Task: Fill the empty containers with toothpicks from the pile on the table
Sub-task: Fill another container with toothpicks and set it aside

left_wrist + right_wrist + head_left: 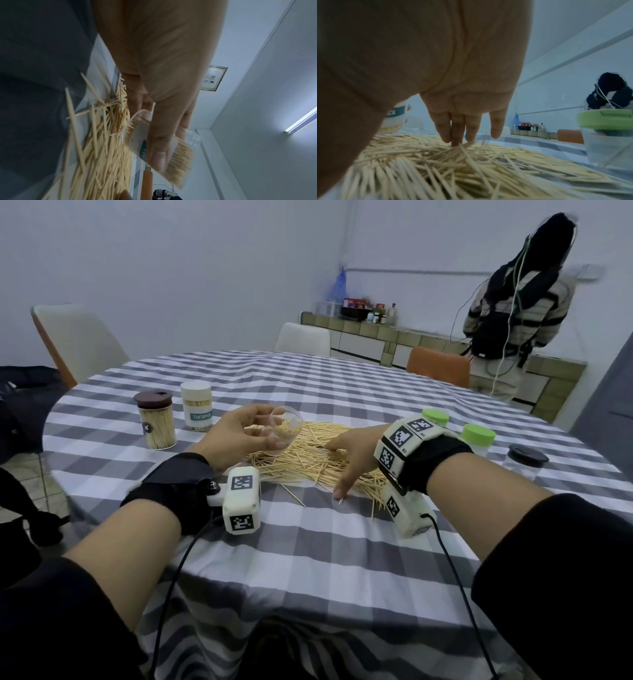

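On the checked tablecloth [342,542], a wide toothpick pile [308,453] at centre. Left of the pile, 2 filled, capped jars: brown-lidded jar [156,419], white-lidded jar [197,409]. Right of the pile, 2 green-lidded containers [478,436] and 1 dark-lidded container [525,462]. Above the pile's left edge, left hand [239,436], fingers and thumb curled round a tilted clear container [286,429] partly filled with toothpicks. On the pile, right hand [352,455], fingers extended downward, fingertips [456,142] touching toothpicks, nothing gripped.

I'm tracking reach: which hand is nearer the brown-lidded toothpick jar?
Left. The left hand, holding an open container, is just right of the brown-lidded jar; the right hand lies farther right, on the pile.
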